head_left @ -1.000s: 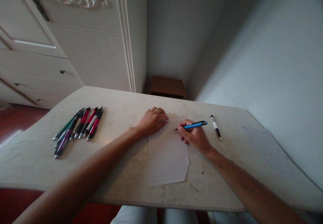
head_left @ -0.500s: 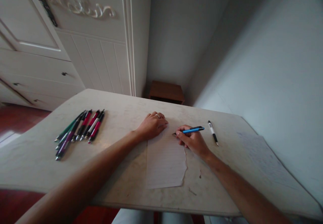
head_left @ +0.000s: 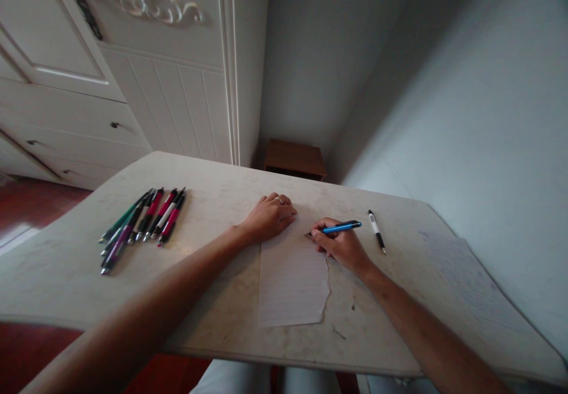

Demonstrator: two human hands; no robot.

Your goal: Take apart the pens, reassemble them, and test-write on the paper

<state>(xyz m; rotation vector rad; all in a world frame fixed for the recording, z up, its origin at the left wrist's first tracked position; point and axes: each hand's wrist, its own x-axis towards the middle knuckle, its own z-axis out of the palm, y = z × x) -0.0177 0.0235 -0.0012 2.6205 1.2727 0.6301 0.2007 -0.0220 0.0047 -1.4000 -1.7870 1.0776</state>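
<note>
A lined sheet of paper (head_left: 293, 287) with a torn right edge lies on the pale table (head_left: 213, 317). Across its upper left part rests my left hand (head_left: 269, 218), palm down with the fingers loosely stretched and a ring on one finger. My right hand (head_left: 339, 245) grips a blue pen (head_left: 341, 227) with a dark end, its tip at the paper's upper right. Whether the tip touches the sheet is hard to see. Just right of that hand lies a white and black pen (head_left: 377, 231).
Several pens (head_left: 142, 216) in green, purple, black and red lie bunched on the table's left. Faint blue scribbles (head_left: 465, 275) mark the right side. Behind stand a white cabinet (head_left: 177, 104) and a small brown box-like piece (head_left: 295, 157); a wall (head_left: 488, 116) borders the right.
The whole view has shifted slightly. Both hands keep nearly the same places on the paper, and the blue pen stays in my right hand.
</note>
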